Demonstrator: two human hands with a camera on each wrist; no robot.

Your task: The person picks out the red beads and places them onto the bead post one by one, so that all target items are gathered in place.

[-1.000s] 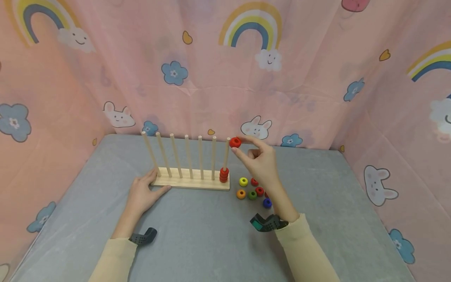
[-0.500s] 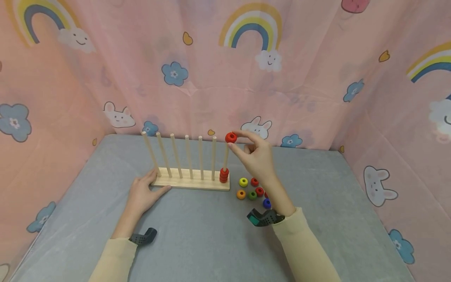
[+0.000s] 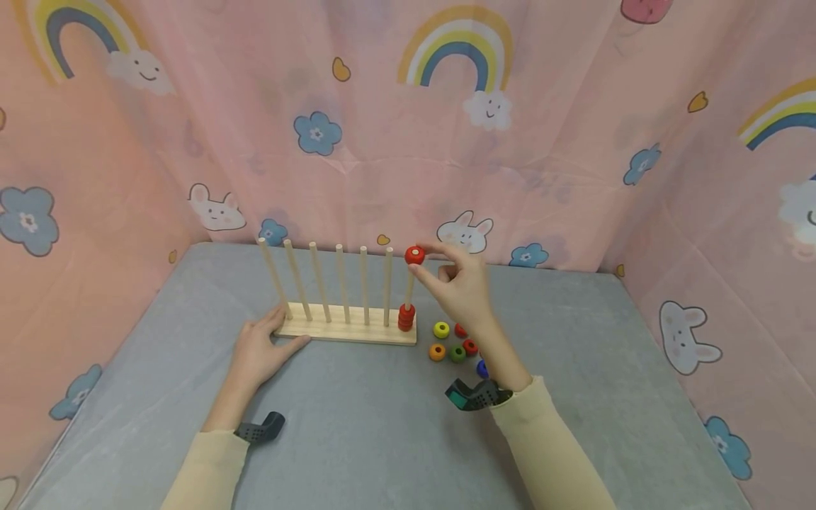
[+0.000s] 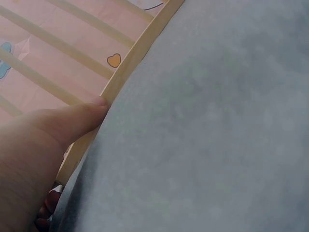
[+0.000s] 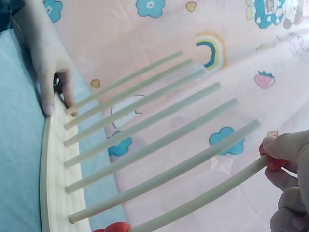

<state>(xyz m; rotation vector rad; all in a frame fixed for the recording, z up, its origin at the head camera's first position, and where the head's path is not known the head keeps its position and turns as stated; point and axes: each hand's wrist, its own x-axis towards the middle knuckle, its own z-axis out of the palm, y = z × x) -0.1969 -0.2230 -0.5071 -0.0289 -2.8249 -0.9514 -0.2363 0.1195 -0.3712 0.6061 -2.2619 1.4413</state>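
Pale wood forms the rack [image 3: 344,331], which stands on the grey table [image 3: 357,432] with seven pegs in one row from left to right. At its right end, the right hand [image 3: 464,289] pinches a red bead [image 3: 415,263] between the thumb and a finger; the other fingers are curled. This bead is around the top of the rightmost peg [image 3: 410,285], and the tip of the peg shows in its hole. Lower on the same peg, a stack of red beads [image 3: 406,318] sits at the base, well apart from the held one. The left hand [image 3: 258,348] holds the left end of the rack, the thumb on the near edge and the fingers around the end. To the right of the rack lie a yellow bead [image 3: 440,333], an orange bead [image 3: 436,356], a green bead [image 3: 457,358], two loose red beads [image 3: 470,349] and a blue bead [image 3: 482,370], partly hidden by the right forearm.
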